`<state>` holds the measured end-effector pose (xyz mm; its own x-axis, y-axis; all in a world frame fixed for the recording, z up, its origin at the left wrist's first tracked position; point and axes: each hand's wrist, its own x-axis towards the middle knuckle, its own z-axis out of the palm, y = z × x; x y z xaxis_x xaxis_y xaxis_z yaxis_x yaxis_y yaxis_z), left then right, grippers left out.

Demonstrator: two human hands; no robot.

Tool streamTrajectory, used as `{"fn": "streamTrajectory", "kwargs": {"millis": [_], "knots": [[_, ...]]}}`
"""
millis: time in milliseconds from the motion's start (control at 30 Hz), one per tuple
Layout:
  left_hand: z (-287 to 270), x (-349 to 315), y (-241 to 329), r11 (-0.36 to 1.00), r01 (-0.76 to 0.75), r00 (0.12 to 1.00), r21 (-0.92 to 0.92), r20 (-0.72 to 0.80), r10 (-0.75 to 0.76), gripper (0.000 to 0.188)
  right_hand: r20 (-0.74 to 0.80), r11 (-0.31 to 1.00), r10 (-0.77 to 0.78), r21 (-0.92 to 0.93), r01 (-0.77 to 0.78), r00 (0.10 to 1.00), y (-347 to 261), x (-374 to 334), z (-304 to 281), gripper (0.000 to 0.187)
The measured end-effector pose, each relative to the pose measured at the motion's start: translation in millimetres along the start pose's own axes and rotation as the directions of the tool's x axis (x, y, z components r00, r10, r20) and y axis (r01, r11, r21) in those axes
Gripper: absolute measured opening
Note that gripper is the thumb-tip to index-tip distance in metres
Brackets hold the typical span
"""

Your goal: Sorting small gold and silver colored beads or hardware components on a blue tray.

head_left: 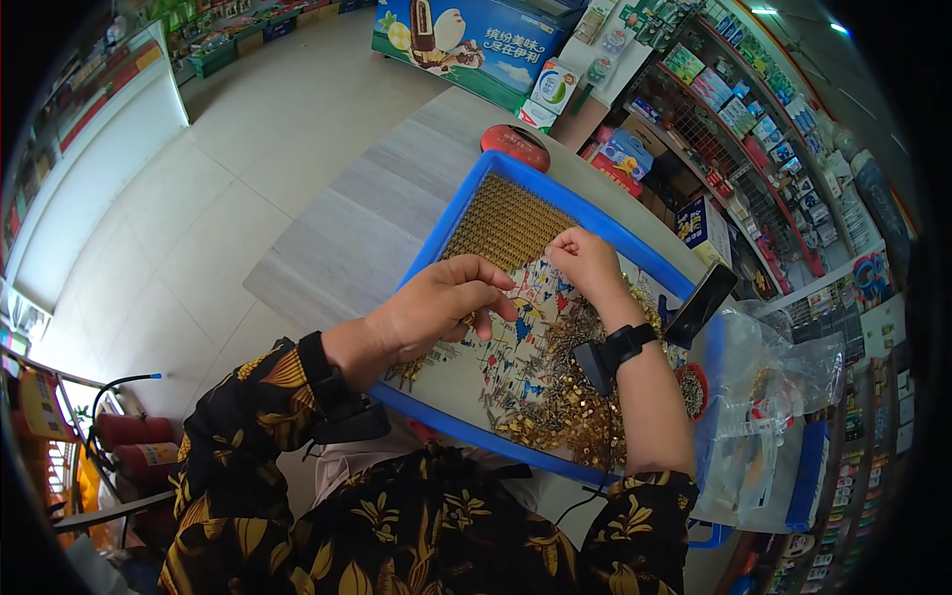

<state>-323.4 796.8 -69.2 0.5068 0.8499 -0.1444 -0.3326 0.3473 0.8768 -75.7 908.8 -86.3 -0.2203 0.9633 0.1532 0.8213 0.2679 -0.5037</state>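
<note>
In front of me lies a blue-rimmed tray point(458, 428) with tight rows of small brass-coloured pieces point(504, 223) at its far end. Over the tray's left part is my left hand point(441, 302), its fingers loosely curled around something too small to make out. At the near right edge of the rows, my right hand point(587, 263) pinches thumb and forefinger together; whatever is between them is hidden. Loose silver pins point(501, 372) lie scattered over a patterned sheet in the tray. Nearer me, a heap of loose brass-coloured pieces point(565, 412) fills the tray's right corner.
A phone point(702, 302) on a stand and a small red dish of metal pieces point(691, 389) are at the tray's right side. Clear plastic bags point(769, 367) lie beyond them. A red tin point(516, 147) sits behind the tray on the grey table point(372, 188). Stocked shelves stand to the right.
</note>
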Motion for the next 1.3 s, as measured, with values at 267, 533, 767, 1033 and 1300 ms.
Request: {"fn": "streamTrajectory", "kwargs": {"millis": [267, 533, 767, 1033, 1300], "knots": [[-2, -7, -19, 0.982, -0.169, 0.986, 0.087, 0.0, 0.17, 0.026, 0.105, 0.972, -0.19, 0.161, 0.172, 0.976, 20, 8, 19, 0.009], [-4, 6, -22, 0.973, -0.177, 0.981, 0.145, -0.057, 0.187, 0.023, 0.119, 0.991, -0.098, 0.098, 0.086, 0.988, 82, 14, -28, 0.01], [-7, 13, -20, 0.966, -0.208, 0.961, 0.153, -0.151, 0.231, 0.024, 0.027, 0.913, -0.31, -0.269, 0.306, 0.95, 116, -4, -18, 0.012], [-12, 7, -25, 0.97, -0.21, 0.964, 0.123, -0.141, 0.227, 0.027, 0.317, 0.962, -0.059, -0.233, 0.139, 0.946, 73, -1, -21, 0.02], [0, 13, -23, 0.953, -0.229, 0.957, 0.197, -0.134, 0.258, 0.019, 0.343, 0.912, 0.079, -0.404, 0.071, 0.936, -7, -35, -58, 0.031]]}}
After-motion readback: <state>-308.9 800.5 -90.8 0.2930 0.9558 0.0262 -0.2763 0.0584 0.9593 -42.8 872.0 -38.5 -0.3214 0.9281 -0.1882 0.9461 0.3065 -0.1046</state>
